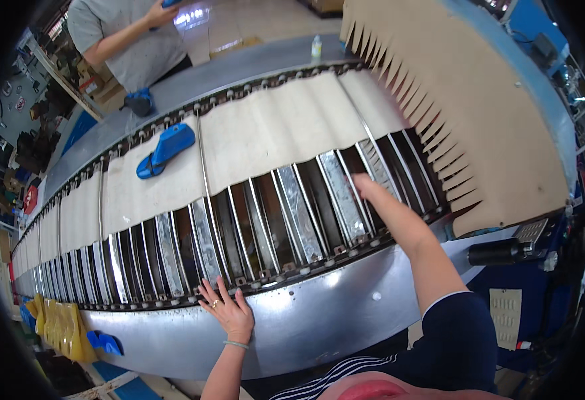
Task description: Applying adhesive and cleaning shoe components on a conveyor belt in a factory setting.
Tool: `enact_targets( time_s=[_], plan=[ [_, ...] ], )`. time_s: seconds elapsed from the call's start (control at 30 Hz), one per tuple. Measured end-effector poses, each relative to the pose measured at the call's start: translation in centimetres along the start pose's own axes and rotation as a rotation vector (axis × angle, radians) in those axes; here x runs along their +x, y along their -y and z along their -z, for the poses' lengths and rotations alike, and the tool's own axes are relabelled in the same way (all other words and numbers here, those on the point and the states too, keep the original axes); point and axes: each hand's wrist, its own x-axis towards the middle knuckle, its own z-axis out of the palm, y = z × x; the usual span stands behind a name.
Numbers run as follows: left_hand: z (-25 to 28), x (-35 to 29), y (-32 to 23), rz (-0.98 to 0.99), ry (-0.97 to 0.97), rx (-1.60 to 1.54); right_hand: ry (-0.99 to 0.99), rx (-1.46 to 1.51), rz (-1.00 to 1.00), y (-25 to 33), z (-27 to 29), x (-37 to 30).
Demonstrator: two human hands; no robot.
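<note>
Looking down through the head camera from my distant seat, I find the conveyor [297, 207] running across the view, from the far left to the fringed tan curtain [506, 133] on the right. My left hand [229, 317] lies palm down on the metal tabletop [339, 300], at the conveyor's near edge. Its fingers are spread, their tips by the chain [276, 279] at the ends of the slats [204, 233] (a ring shows on one finger, and a pale bracelet [236, 345] circles the wrist). My right hand [364, 185] reaches well forward over the conveyor and dips between the slats, near the curtain. Those fingers are hidden from me, so I cannot tell whether they are spread, pressed together or pinching anything.

A pale cloth [272, 127] covers the far side of the conveyor, with thin metal rods [203, 153] lying across it. The blue last [172, 143] lies on the cloth, left of the middle and well apart from both my hands. Beyond the far chain a small bottle [316, 48] stands upright, and a co-worker [126, 47] in a grey shirt holds something blue (cut off at the top of my view). Yellow plastic [66, 330] hangs at the near left edge, just beside a blue piece [104, 343]. On the right, below the curtain, I see a black cylinder [496, 253] lying on its side.
</note>
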Motion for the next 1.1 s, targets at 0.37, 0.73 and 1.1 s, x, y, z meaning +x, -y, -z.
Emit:
enact_targets(
  time_s=[0.37,0.73,1.1],
  plan=[
    [0.0,0.0,-0.6,0.005,-0.051,-0.060,-0.152,-0.451,0.340,0.0,1.7,-9.9],
    [0.0,-1.1,-0.3,0.030,-0.099,-0.154,-0.076,-1.032,0.859,-0.8,-4.2,-31.7],
    [-1.4,-1.5,0.4,-0.075,-0.238,-0.367,0.166,-0.962,0.928,-14.0,-9.2,-39.8]
  ],
)
